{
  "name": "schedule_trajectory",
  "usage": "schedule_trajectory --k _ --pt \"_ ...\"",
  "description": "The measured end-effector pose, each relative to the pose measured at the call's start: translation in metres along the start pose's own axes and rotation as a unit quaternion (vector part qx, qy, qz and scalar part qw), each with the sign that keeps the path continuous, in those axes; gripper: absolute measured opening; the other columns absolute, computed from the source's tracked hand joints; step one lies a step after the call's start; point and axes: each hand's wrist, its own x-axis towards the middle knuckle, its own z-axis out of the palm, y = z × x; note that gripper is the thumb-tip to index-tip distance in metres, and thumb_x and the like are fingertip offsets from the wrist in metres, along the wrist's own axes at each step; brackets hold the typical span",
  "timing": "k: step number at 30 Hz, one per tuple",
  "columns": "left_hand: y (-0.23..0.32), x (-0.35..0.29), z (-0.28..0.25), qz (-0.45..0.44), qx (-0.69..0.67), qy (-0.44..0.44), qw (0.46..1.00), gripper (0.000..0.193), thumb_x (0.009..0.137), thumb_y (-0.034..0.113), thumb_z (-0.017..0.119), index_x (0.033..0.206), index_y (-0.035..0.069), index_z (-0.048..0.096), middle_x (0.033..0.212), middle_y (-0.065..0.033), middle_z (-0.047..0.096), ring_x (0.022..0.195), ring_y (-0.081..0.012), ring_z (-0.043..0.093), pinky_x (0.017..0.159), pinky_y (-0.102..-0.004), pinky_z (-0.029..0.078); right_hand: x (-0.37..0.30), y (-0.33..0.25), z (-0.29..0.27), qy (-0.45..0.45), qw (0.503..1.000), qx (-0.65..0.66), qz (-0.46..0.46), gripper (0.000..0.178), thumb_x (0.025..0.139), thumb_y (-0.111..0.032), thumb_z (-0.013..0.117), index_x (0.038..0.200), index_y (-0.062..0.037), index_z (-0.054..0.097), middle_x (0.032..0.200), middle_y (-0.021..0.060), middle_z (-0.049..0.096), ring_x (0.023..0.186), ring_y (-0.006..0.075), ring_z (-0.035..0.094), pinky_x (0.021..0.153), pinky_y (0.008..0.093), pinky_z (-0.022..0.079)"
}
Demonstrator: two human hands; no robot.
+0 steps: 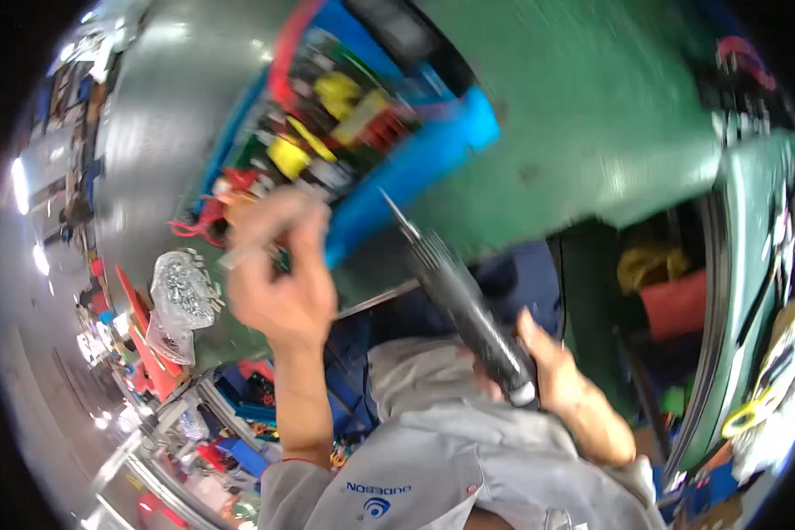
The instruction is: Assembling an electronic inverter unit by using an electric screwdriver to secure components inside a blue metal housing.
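Observation:
My right hand is wrapped round a black pen-shaped electric screwdriver. Its thin metal bit points up and left, toward the near side of a blue housing. Inside that open housing sit circuit boards and yellow parts, with a dark red block among them. My left hand is at the housing's near left corner, fingers curled together and smeared by motion; what they hold, if anything, cannot be made out. Pink-red wires stick out beside it.
A clear plastic bag of small metal screws lies on the green tabletop, left of my left hand. Red trays stand past it. Scissors with yellow handles lie far right. Parts bins sit lower left.

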Motion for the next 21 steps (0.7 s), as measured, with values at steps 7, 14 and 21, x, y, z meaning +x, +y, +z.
schedule_trajectory --k 7,14,21 --pt "0.016 -0.005 -0.011 0.038 -0.064 -0.051 0.996 0.027 0.081 -0.003 0.079 0.103 0.005 0.066 0.093 -0.0105 0.074 0.080 -0.0243 0.073 0.066 -0.0314 0.058 -0.029 0.008 0.025 0.152 0.931 -0.309 -0.119 0.069 0.108 -0.054 0.019 0.123 0.0012 0.057 0.081 0.0083 0.067 0.070 0.0152 0.059 0.068 0.0311 0.048" --pt "0.010 -0.004 -0.018 0.021 -0.089 -0.064 0.994 0.028 0.079 -0.006 0.079 0.102 0.003 0.066 0.093 -0.0129 0.075 0.081 -0.0249 0.072 0.070 -0.0321 0.059 -0.030 0.006 0.029 0.139 0.971 -0.191 -0.042 0.088 0.102 -0.068 0.018 0.132 0.0052 0.055 0.079 0.0109 0.066 0.067 0.0144 0.058 0.064 0.0264 0.043" --pt "0.001 -0.004 -0.017 0.052 -0.105 -0.074 0.990 0.042 0.073 -0.001 0.084 0.110 0.007 0.067 0.095 -0.0080 0.074 0.073 -0.0214 0.072 0.059 -0.0291 0.056 -0.021 0.017 0.022 0.141 0.981 -0.112 -0.072 0.097 0.093 -0.079 0.036 0.131 0.0089 0.054 0.079 0.0139 0.066 0.068 0.0159 0.059 0.066 0.0273 0.044"
